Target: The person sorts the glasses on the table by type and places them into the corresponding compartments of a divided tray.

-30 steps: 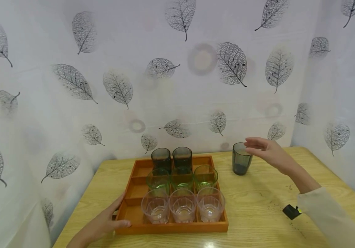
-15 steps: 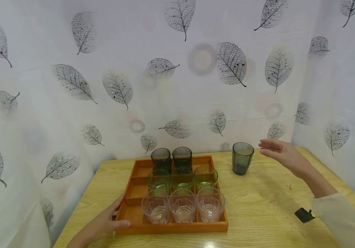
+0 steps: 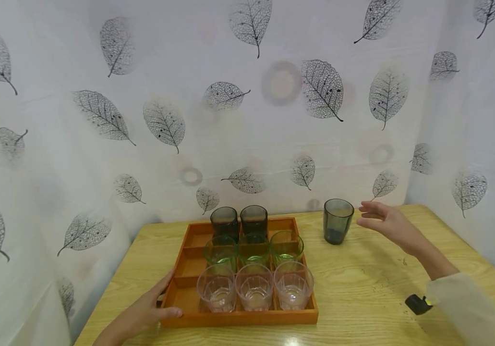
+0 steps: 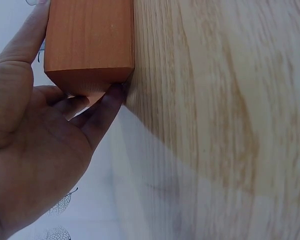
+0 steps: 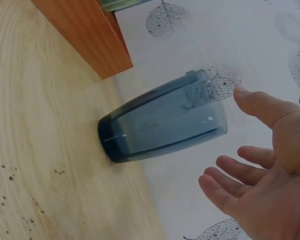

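Note:
My left hand [image 3: 141, 310] grips the front left corner of a divided wooden tray [image 3: 238, 318]. In the left wrist view its thumb lies along the top of the tray's wall [image 4: 90, 35] and its fingers bend against the side. The tray bears two dark grey glasses [image 3: 254, 221] at the back, three green glasses [image 3: 287, 247] in the middle row and three clear glasses [image 3: 255, 288] in front. Another grey glass [image 3: 336, 226] stands upright on the table, right of the tray. Just right of it hovers my right hand [image 3: 387, 223], fingers loosely spread, apart from the glass [image 5: 162, 122].
Behind the wooden table [image 3: 359, 288] hangs a pale curtain [image 3: 273, 144] printed with leaves, and it continues along both sides. A small black object [image 3: 417, 304] shows at the right sleeve. Dark specks [image 5: 12, 177] mark the tabletop near the lone glass.
My right hand has drawn back rightward from the lone grey glass's rim, then dropped slightly and come a little left. The glass, the tray and my left hand have stayed put.

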